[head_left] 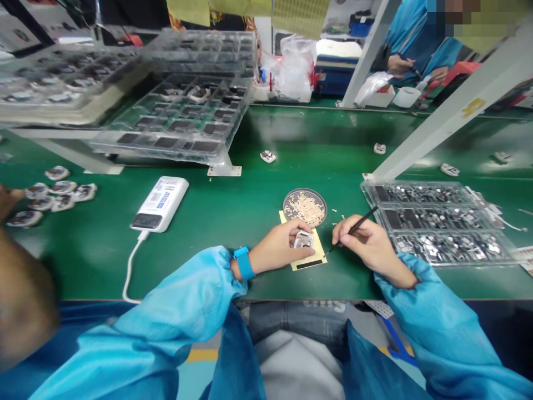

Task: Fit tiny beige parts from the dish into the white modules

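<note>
Left hand [285, 244] holding white rounded plastic housing [303, 240], right hand [366, 241] pinching slim black tool [363, 219] (tip near yellow paper sheet [319, 248]): likely pick-up, next needing steady aim

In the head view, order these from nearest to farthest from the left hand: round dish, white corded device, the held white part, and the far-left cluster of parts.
From the left hand:
1. White part: in its grip.
2. Round dish: just beyond the hand.
3. White corded device: to the left.
4. Cluster of parts: farther left.
</note>
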Tool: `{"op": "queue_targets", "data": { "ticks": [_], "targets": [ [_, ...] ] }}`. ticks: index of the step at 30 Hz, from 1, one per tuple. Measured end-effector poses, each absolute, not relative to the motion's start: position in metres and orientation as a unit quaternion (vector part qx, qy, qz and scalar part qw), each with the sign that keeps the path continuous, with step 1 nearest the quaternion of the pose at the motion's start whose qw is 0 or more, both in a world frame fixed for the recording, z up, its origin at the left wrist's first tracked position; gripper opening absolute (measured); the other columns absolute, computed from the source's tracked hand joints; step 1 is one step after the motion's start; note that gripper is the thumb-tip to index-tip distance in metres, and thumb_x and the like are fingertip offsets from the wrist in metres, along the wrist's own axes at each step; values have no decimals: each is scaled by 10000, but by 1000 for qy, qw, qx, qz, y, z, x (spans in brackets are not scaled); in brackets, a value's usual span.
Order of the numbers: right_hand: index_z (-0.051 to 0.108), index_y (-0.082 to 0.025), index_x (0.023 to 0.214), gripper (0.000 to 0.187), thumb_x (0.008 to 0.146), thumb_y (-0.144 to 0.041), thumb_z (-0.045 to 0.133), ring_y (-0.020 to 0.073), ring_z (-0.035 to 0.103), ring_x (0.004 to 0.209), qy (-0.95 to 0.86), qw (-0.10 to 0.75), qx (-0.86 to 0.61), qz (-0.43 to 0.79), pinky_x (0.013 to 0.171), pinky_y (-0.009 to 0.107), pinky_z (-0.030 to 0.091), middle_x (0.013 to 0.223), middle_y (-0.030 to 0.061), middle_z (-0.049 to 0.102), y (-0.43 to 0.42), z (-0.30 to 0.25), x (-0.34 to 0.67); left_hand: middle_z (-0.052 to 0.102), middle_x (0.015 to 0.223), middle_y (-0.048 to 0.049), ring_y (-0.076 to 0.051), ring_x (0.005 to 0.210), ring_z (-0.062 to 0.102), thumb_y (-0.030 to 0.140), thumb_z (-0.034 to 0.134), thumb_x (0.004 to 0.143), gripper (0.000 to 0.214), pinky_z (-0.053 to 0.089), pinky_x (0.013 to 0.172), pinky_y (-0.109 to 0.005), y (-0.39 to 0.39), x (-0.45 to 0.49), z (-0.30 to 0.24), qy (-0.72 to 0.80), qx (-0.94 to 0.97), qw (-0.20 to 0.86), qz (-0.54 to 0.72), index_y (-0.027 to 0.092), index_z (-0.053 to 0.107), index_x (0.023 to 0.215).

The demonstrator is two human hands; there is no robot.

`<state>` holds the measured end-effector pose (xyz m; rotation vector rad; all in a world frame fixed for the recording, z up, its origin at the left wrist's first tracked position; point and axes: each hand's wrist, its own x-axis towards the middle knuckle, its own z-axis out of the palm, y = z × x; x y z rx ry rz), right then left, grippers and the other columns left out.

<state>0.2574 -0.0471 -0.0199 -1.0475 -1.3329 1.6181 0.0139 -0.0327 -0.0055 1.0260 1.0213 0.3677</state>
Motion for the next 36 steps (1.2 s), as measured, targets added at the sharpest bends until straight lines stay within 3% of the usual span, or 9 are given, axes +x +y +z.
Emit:
{"op": "queue_targets", "data": {
  "ticks": [3,6,13,36],
  "targets": [
    [609,-213,947,68,935,-160,649,172,657,801,-523,482,-416,566,751,327,518,847,33,681,-48,-15,247,666,799,-26,-137,677,657,308,753,809,295,545,614,-251,-35,19,-7,490,436,732,181,157,581,995],
    [643,-209,953,128,899,-96,667,202,675,848,-555,517,-425,494,804,384,526,876,50,696,-50,-14,237,671,750,-30,-144,654,672,248,680,849,181,572,609,-268,-35,21,-8,506,414,733,189,150,583,967],
    [680,-218,972,248,818,-28,726,226,694,848,-641,478,-419,430,815,431,521,899,56,729,-53,-19,234,730,808,-59,-147,657,722,174,655,856,179,562,606,-226,-36,20,-12,519,410,728,179,141,616,1027],
    [666,-241,993,241,831,-70,721,207,693,879,-722,417,-404,376,823,403,528,939,41,744,-52,-18,232,736,822,-61,-139,675,720,176,665,862,186,569,619,-219,-38,22,-12,527,420,716,181,131,643,1041]
  ]
}}
